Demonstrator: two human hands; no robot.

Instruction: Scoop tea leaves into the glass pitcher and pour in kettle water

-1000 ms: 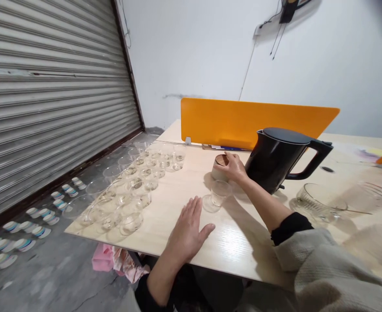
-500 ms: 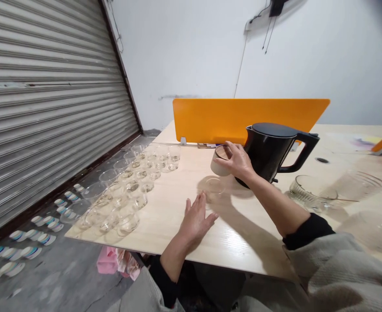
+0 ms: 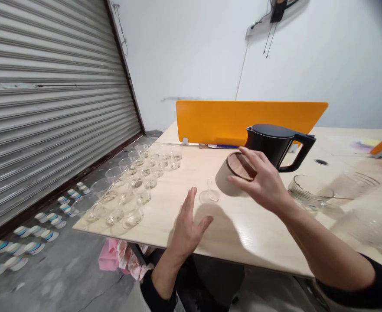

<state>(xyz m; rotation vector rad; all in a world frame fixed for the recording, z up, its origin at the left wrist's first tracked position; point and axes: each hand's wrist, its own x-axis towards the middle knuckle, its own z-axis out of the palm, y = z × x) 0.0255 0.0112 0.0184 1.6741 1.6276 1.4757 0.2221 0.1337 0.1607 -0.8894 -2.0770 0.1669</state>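
My right hand grips a small beige canister with a brown lid, held tilted in the air above the table. Just left of it a small empty glass cup stands on the wooden table. My left hand hovers open with fingers stretched out, raised just above the table near its front edge, a little in front of that cup. A black electric kettle stands behind the canister.
Several glass cups in rows cover the table's left end. An orange divider runs along the back. Glass jugs sit at the right. Small striped items line the floor by a roller shutter. Pink cloth lies under the table.
My right hand lifted the canister off the table beside the kettle and brought it nearer, tilting it. My left hand rose from lying flat on the table.
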